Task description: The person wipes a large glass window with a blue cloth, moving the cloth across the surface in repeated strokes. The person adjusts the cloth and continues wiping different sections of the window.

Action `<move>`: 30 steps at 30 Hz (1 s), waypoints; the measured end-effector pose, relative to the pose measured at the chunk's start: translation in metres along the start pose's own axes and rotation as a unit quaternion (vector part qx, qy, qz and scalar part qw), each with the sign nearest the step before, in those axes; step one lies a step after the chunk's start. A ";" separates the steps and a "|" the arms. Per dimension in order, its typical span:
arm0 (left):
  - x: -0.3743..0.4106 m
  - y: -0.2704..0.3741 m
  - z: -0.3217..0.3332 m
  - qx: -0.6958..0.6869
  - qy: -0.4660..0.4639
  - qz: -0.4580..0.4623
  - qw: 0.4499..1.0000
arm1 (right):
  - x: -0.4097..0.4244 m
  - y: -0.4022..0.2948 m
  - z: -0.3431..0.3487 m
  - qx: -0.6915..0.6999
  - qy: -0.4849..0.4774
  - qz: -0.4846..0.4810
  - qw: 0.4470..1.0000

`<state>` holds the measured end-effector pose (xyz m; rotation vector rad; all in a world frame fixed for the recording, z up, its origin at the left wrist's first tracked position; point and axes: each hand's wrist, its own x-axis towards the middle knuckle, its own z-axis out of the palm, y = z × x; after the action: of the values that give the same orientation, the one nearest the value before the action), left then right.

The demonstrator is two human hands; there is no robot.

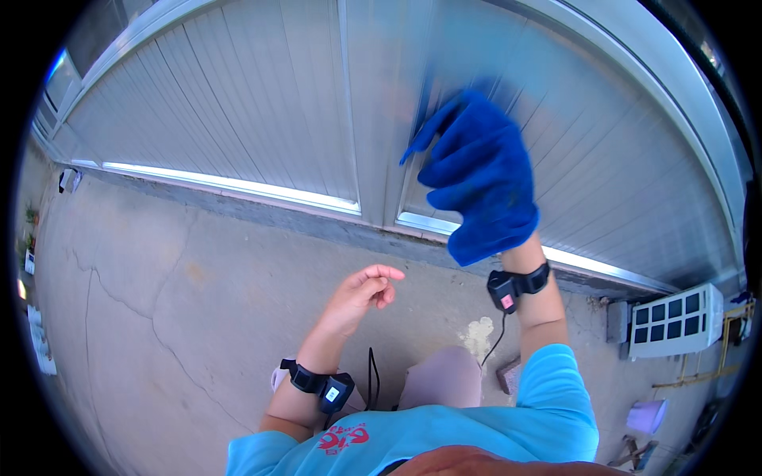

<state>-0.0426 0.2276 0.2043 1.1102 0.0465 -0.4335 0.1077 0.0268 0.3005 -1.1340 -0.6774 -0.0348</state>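
A blue cloth (485, 178) drapes over my right hand (519, 256), hiding its fingers; only the wrist end shows. Cloth and hand are raised against the lower part of a ribbed, light grey metal panel (607, 160), right of an upright frame post (378, 119). Folds of the cloth hang down to the left and below. My left hand (364, 291) is held in front of me over the concrete floor, half curled with the index finger reaching right. Nothing is in it, and it touches nothing.
Another ribbed panel (256, 101) continues to the left above a low concrete sill (250, 208). An outdoor air-conditioner unit (675, 321) stands at right, with a lilac bucket (647, 415) nearer me. A brick (509, 376) lies by my knee. Cables hang from both wrist straps.
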 end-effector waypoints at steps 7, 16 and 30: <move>-0.001 0.003 -0.004 -0.039 0.014 0.002 0.999 | 0.035 -0.090 0.022 -0.156 0.007 -0.118 0.981; 0.007 0.005 0.001 -0.119 -0.011 0.016 0.993 | 0.097 -0.060 0.053 0.051 -0.079 -0.025 0.995; 0.004 0.004 0.000 -0.114 -0.001 0.029 0.993 | 0.052 -0.023 0.062 -0.063 -0.032 0.031 0.997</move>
<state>-0.0371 0.2280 0.2064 0.8846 0.0599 -0.3673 0.1119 0.0843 0.3615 -1.2820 -0.7044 0.0109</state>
